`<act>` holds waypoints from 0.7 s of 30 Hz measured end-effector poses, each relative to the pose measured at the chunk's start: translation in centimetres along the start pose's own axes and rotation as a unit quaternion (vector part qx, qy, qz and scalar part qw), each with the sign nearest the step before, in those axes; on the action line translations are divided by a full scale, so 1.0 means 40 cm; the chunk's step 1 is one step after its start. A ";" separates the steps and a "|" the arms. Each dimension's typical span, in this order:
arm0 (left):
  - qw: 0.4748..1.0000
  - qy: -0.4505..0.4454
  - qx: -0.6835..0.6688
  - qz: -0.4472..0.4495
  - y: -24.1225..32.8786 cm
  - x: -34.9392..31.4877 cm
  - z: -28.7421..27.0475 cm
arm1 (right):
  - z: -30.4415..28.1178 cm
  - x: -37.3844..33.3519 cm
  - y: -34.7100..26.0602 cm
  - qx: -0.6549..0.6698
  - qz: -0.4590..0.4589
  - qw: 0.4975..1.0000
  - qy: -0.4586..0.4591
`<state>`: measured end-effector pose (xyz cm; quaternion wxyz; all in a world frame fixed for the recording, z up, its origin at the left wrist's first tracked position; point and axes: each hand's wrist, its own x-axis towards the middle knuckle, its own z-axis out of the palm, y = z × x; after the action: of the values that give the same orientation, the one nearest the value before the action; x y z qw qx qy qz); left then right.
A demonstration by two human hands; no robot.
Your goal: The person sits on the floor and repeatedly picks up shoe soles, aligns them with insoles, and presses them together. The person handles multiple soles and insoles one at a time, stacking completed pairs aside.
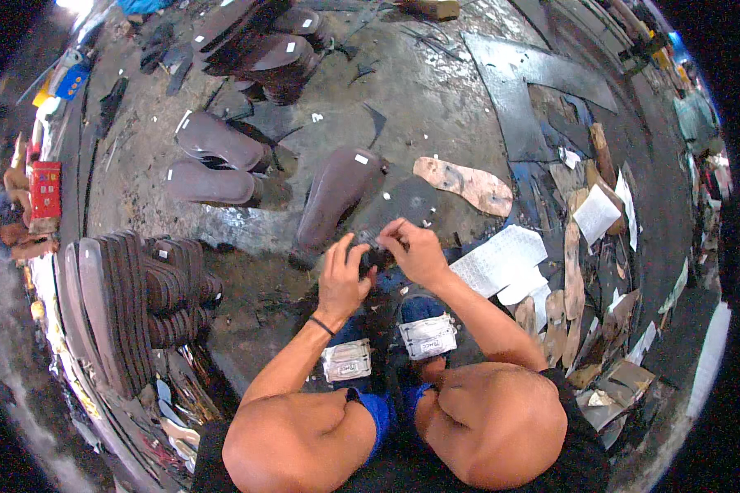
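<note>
My left hand (pixel 344 278) and my right hand (pixel 412 248) meet just in front of my feet, fingers bent and pinched. Between the fingertips is a small dark piece (pixel 372 253), too unclear to name. Just beyond my right hand, a flat dark sole-shaped piece (pixel 406 202) lies on the floor. Left of it rests a brown shoe sole (pixel 340 193) with a white sticker, its narrow end close to my left hand. A worn tan sole-shaped template (pixel 464 186) lies to the right of the dark piece. A black band circles my left wrist.
Stacked brown soles (pixel 111 308) stand at left. More lie farther off as a pair (pixel 214 181) and a pile (pixel 263 53). At right are white paper sheets (pixel 501 259), a cut black sheet (pixel 510 90) and scattered templates (pixel 571 271). Another person (pixel 12 214) sits far left.
</note>
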<state>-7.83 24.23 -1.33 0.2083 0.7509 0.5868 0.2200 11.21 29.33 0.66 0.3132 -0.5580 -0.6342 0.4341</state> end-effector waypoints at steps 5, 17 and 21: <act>0.995 0.077 0.030 -0.050 -0.085 0.061 -0.080 | -0.097 0.033 -0.014 -0.023 0.025 0.992 0.121; 1.000 0.003 0.004 -0.007 -0.047 0.007 0.056 | -0.107 0.140 0.229 -0.186 0.008 0.974 0.126; 0.998 -0.049 -0.022 -0.033 -0.044 0.017 0.036 | -0.118 0.149 0.231 -0.162 0.041 0.982 0.087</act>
<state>-8.23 25.19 -3.45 0.2608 0.7363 0.5952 0.1887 18.33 36.14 -6.16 0.2546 -0.6625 -0.6428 0.2884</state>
